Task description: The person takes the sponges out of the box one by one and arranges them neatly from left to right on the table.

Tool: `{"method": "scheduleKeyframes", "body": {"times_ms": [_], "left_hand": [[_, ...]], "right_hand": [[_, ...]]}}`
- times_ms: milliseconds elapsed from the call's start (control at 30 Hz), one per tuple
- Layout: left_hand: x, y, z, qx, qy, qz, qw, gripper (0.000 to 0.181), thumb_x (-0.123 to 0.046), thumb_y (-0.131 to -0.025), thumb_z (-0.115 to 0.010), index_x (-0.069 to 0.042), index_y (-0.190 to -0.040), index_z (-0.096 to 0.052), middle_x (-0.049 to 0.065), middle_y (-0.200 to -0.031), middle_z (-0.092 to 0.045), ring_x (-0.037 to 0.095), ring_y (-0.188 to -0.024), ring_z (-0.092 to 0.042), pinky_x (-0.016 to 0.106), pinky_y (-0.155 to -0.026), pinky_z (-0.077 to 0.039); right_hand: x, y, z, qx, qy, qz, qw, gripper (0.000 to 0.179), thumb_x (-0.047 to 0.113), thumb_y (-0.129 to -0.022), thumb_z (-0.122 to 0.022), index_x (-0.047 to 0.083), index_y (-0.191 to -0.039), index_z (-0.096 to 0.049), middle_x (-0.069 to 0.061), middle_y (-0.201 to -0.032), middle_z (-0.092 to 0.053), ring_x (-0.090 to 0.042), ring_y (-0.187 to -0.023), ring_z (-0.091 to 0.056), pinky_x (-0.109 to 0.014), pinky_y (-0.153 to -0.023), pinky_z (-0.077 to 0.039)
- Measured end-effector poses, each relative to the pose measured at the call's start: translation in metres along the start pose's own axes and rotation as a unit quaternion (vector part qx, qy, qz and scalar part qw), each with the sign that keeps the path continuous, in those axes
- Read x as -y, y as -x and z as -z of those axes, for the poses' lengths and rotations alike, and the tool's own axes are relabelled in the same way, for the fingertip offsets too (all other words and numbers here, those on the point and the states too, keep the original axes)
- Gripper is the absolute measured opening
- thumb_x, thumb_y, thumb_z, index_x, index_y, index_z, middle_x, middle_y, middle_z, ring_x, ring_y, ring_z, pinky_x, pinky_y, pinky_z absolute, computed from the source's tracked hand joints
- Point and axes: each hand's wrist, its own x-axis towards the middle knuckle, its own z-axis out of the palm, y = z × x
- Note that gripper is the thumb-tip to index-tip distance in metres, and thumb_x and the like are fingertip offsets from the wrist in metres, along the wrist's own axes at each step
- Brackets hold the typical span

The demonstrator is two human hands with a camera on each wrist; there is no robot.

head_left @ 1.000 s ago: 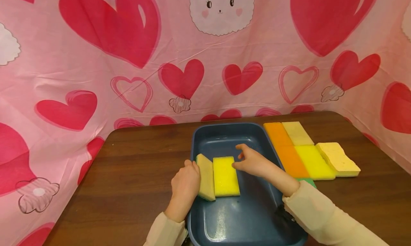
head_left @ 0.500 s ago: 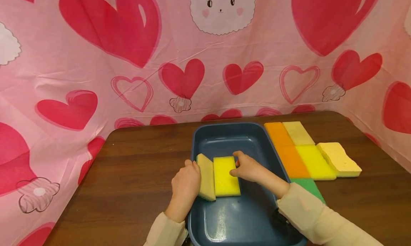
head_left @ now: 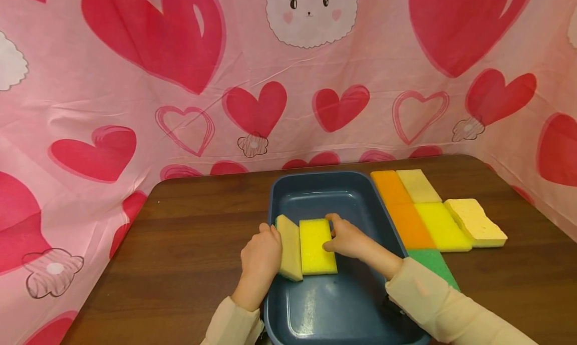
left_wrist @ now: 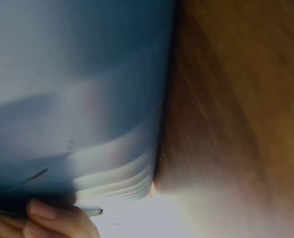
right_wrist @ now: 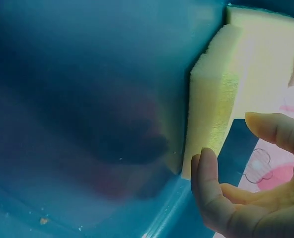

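From here I see the left hand (head_left: pixel 262 255) curled, the right hand (head_left: pixel 350 239) with thumb (right_wrist: pixel 275 130) and fingers (right_wrist: pixel 209 186) apart.

Wooden table (head_left: pixel 189 235) bearing blue tray (head_left: pixel 351 310), sponges (head_left: pixel 444 227)

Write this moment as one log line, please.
left hand: at rim of blue rectangular tray | right hand: at edge of bright yellow rectangular foam sponge | pale yellow foam sponge: in tray

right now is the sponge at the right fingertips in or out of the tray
In: the bright yellow sponge is inside the blue tray, whose floor shows in front.
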Motion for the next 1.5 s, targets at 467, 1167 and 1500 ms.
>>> {"method": "scheduleKeyframes", "body": {"times_ms": [467,1167,1500], "left_hand": [[0.0003,0.0006,0.0006,-0.012,0.004,-0.007,0.9999,0.027,-0.020,-0.098,-0.044,-0.002,-0.078,-0.048,0.019,-0.061,-0.059,0.032,-0.053,-0.059,0.046,-0.050,-0.046],[0.0004,-0.0002,0.0006,0.002,0.001,-0.001,1.0000,0.027,-0.021,-0.099,-0.044,-0.001,-0.080,-0.048,0.017,-0.059,-0.056,0.029,-0.052,-0.057,0.044,-0.049,-0.046],[0.0002,-0.0005,0.0004,0.001,0.004,0.002,1.0000,0.028,-0.022,-0.099,-0.044,-0.002,-0.081,-0.048,0.016,-0.059,-0.056,0.029,-0.052,-0.056,0.044,-0.049,-0.046]], "right_hand": [[-0.0026,-0.0023,-0.0074,0.004,0.008,-0.016,0.9998,0.079,0.007,-0.077,-0.070,-0.011,-0.140,-0.027,-0.023,-0.109,-0.056,-0.027,-0.088,-0.054,-0.039,-0.077,-0.047],[-0.0024,-0.0021,-0.0084,0.000,0.020,-0.020,0.9996,0.078,0.008,-0.076,-0.071,-0.013,-0.138,-0.029,-0.022,-0.109,-0.059,-0.026,-0.089,-0.056,-0.040,-0.081,-0.049],[-0.0020,-0.0016,-0.0078,-0.001,0.003,-0.030,0.9995,0.079,0.006,-0.075,-0.071,-0.012,-0.139,-0.029,-0.020,-0.104,-0.059,-0.022,-0.079,-0.055,-0.033,-0.069,-0.050]]}}
